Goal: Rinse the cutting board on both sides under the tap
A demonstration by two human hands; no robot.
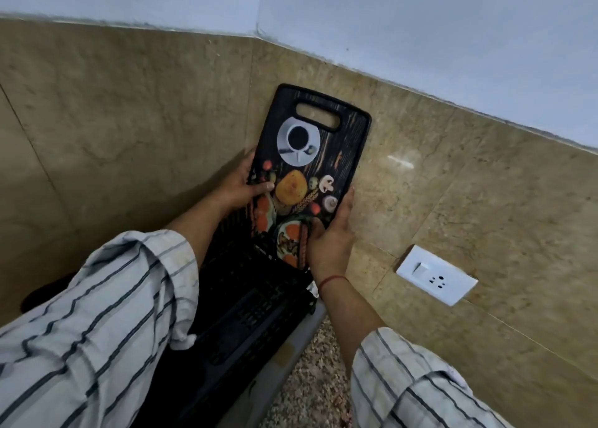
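Note:
A black cutting board (318,156) printed with a coffee cup, mushrooms and vegetables stands upright against the beige tiled wall in the corner, handle slot at the top. My left hand (241,188) grips its left edge, thumb on the printed face. My right hand (330,236) holds its lower right edge, fingers along the side. The board's bottom end rests in or just above a black slotted rack (246,304). No tap or sink is in view.
A white wall switch and socket plate (437,275) sits on the tiles to the right. Speckled granite countertop (310,385) shows below the rack. A dark round object (45,293) lies at the left edge.

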